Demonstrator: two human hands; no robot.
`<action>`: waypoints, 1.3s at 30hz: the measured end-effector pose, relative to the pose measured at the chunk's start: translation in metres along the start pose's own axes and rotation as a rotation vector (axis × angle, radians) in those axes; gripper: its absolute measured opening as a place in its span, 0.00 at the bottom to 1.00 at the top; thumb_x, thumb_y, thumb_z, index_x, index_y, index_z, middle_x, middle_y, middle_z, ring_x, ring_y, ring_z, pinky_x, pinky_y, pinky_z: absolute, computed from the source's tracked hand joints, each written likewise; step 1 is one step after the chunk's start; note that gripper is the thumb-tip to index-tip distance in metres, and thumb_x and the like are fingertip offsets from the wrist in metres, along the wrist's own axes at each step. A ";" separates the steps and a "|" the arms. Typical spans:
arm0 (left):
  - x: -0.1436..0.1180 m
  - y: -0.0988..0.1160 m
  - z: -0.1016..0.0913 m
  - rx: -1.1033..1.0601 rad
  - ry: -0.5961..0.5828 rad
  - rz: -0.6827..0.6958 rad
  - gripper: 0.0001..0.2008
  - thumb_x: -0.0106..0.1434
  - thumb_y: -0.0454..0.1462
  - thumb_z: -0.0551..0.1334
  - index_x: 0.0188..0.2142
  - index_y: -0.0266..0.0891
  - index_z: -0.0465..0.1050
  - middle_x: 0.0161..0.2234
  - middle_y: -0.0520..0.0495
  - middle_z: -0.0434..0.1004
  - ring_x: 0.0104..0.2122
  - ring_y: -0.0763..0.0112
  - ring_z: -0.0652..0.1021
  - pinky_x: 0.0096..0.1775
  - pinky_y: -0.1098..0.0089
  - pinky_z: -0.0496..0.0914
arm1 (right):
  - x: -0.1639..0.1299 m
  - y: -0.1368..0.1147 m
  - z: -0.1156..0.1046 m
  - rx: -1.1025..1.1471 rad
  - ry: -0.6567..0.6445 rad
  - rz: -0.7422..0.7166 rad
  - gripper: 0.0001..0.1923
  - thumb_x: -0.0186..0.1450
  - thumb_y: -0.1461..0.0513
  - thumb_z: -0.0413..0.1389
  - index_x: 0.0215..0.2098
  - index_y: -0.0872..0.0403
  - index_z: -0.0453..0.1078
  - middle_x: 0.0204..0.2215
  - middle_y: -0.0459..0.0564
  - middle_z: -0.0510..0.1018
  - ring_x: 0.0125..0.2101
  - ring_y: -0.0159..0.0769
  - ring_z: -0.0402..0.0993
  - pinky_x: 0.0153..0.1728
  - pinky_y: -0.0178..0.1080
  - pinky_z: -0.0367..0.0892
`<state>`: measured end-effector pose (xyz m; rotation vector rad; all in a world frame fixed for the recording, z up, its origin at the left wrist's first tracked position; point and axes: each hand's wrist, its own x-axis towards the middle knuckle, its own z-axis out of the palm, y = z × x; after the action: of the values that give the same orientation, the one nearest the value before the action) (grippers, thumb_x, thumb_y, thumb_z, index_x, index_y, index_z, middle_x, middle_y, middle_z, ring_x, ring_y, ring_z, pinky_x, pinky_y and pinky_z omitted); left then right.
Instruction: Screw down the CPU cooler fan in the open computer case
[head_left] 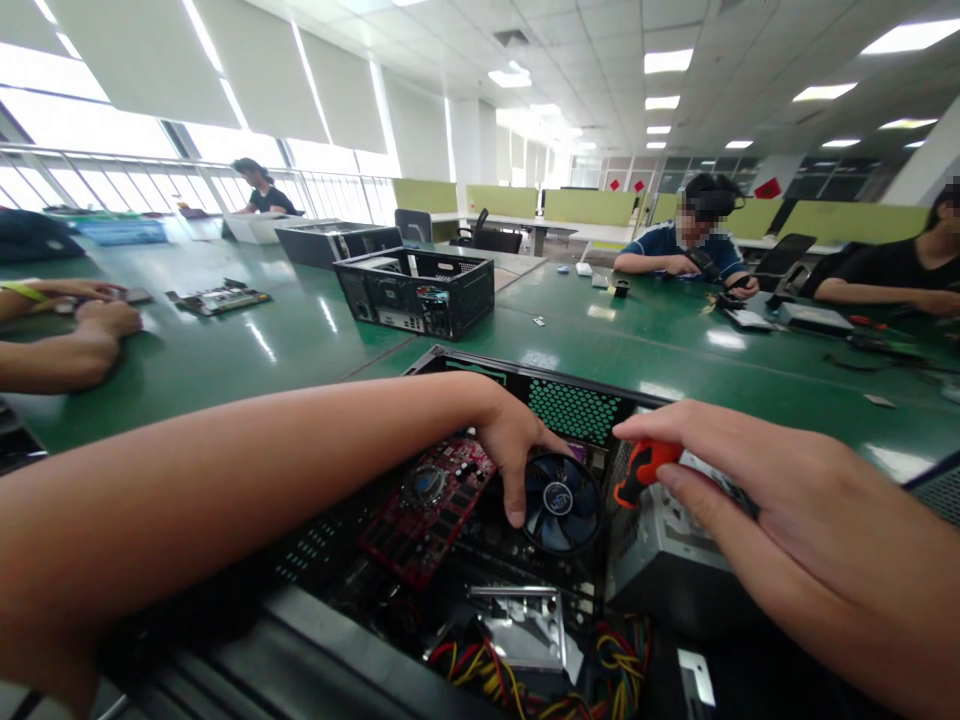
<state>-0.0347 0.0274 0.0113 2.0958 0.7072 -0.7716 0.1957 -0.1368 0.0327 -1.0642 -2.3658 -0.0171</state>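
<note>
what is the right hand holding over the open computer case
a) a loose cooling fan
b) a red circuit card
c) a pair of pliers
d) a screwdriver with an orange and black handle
d: the right hand grips a screwdriver with an orange and black handle above the open computer case, while the left hand rests on the cooling fan beside the red circuit card.

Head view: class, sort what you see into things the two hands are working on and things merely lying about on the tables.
In hand:
left hand on the fan
right hand holding the screwdriver
open case
red card

Lying about:
second case
circuit board
</note>
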 end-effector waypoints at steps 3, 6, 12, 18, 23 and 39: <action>0.002 -0.003 0.001 0.010 0.024 -0.004 0.63 0.44 0.45 0.81 0.78 0.45 0.61 0.69 0.50 0.76 0.70 0.51 0.74 0.70 0.66 0.64 | 0.000 0.001 0.003 0.003 0.005 0.019 0.19 0.81 0.64 0.48 0.62 0.44 0.75 0.49 0.47 0.89 0.45 0.38 0.89 0.42 0.38 0.82; 0.003 -0.006 0.001 -0.001 0.031 0.008 0.62 0.43 0.45 0.81 0.77 0.46 0.63 0.68 0.51 0.78 0.70 0.51 0.74 0.70 0.65 0.65 | 0.000 0.001 0.007 -0.006 0.032 0.034 0.17 0.80 0.61 0.50 0.59 0.45 0.78 0.50 0.49 0.90 0.44 0.44 0.90 0.37 0.41 0.84; 0.003 -0.004 0.002 -0.006 0.023 0.002 0.58 0.42 0.42 0.81 0.74 0.46 0.67 0.65 0.51 0.82 0.64 0.50 0.79 0.67 0.62 0.70 | 0.001 0.000 0.006 0.004 0.014 -0.033 0.16 0.80 0.59 0.51 0.55 0.46 0.80 0.50 0.50 0.91 0.44 0.46 0.91 0.43 0.44 0.86; 0.001 -0.001 0.002 0.030 0.056 -0.007 0.59 0.42 0.42 0.81 0.75 0.46 0.67 0.65 0.51 0.81 0.65 0.49 0.78 0.67 0.63 0.69 | -0.001 0.000 -0.001 0.047 -0.012 -0.026 0.12 0.79 0.57 0.56 0.55 0.43 0.81 0.46 0.48 0.88 0.42 0.40 0.88 0.39 0.38 0.83; 0.003 -0.001 0.002 0.019 0.063 -0.006 0.63 0.41 0.43 0.82 0.77 0.44 0.63 0.68 0.49 0.78 0.68 0.50 0.76 0.69 0.63 0.67 | -0.001 0.002 -0.003 0.050 -0.046 0.012 0.13 0.80 0.53 0.56 0.47 0.42 0.83 0.42 0.48 0.84 0.35 0.37 0.84 0.32 0.36 0.80; 0.002 0.004 0.001 0.035 0.041 0.001 0.63 0.44 0.44 0.81 0.78 0.43 0.61 0.69 0.49 0.76 0.68 0.51 0.75 0.68 0.65 0.67 | -0.001 0.005 -0.002 0.071 -0.044 0.006 0.11 0.77 0.56 0.58 0.48 0.43 0.84 0.38 0.47 0.89 0.34 0.40 0.86 0.35 0.40 0.80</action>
<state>-0.0311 0.0248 0.0106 2.1487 0.7191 -0.7468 0.2010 -0.1350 0.0329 -1.0478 -2.3839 0.0920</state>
